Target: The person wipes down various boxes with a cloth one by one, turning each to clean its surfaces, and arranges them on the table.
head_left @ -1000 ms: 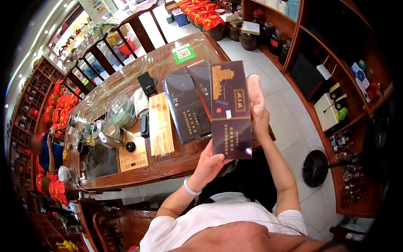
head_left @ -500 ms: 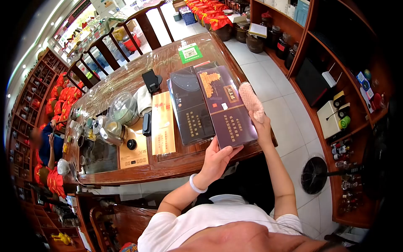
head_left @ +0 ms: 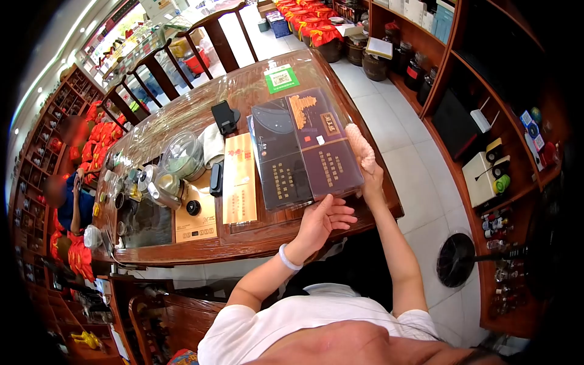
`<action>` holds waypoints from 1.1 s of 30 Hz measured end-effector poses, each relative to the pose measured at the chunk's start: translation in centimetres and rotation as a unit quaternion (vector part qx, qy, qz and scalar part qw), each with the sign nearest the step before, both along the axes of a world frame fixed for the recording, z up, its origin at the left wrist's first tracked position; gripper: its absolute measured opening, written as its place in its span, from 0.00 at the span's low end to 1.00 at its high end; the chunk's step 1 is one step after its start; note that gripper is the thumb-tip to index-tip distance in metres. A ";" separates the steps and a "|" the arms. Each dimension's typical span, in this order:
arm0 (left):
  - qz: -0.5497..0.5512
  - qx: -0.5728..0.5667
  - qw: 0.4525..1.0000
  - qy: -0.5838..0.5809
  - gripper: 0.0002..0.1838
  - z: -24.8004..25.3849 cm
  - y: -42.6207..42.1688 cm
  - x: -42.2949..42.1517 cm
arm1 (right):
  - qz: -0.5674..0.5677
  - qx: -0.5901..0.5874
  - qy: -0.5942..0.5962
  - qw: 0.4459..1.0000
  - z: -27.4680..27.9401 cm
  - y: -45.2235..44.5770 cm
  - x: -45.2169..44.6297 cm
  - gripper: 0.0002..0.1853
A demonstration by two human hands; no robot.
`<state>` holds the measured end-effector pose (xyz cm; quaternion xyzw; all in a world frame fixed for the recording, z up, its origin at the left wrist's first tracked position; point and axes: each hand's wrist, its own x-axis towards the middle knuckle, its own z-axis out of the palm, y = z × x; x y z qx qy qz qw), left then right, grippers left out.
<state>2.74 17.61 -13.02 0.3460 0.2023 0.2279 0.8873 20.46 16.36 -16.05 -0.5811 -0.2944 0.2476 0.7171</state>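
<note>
A purple box (head_left: 331,155) with gold lettering and a gold tower picture lies on the wooden table, against a similar black box (head_left: 281,179). My left hand (head_left: 321,222) is open at the purple box's near edge, fingers stretched out; whether it still touches the box I cannot tell. At the box's right side my right hand (head_left: 372,182) is closed on a pink textured cloth (head_left: 361,148). Part of that hand's fingers is hidden by the cloth.
Left of the boxes lie a gold packet (head_left: 239,182), a dark phone-like device (head_left: 216,179), a glass bowl (head_left: 182,155) and a metal kettle (head_left: 163,193). A green code card (head_left: 281,78) is at the far end. Wooden chairs (head_left: 220,41) line the far side. Two people are at the left.
The purple box has gone from tilted in both hands to lying flat by the black box. My left hand has let go and opened. The right hand keeps the cloth.
</note>
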 end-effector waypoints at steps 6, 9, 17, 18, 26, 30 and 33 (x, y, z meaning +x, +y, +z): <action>0.007 -0.032 0.999 0.010 0.24 -1.1 1.1 0.5 | -0.024 -0.017 0.087 0.996 -4.1 0.6 1.4 0.15; 0.018 0.008 0.999 0.032 0.22 -1.5 0.8 0.2 | -0.015 -0.014 0.093 0.995 -3.1 0.2 1.1 0.16; -0.013 0.114 0.986 0.124 0.15 -4.2 0.5 -0.8 | -0.015 0.014 0.049 0.999 -2.9 0.3 0.7 0.13; -0.017 0.114 0.986 0.124 0.15 -4.2 0.4 -1.2 | -0.018 0.009 0.042 0.999 -3.4 0.2 1.0 0.13; 0.273 0.459 0.820 0.205 0.03 -1.3 1.4 -9.4 | -0.010 -0.029 0.045 0.999 -2.3 -0.2 0.5 0.14; 0.346 0.627 0.573 0.398 0.28 -1.3 6.2 -14.1 | -0.016 -0.010 0.021 1.000 -3.4 -0.1 1.1 0.14; 0.330 0.660 0.462 0.492 0.40 -2.8 8.0 -15.1 | -0.010 -0.010 0.033 0.999 -3.1 -0.2 1.0 0.14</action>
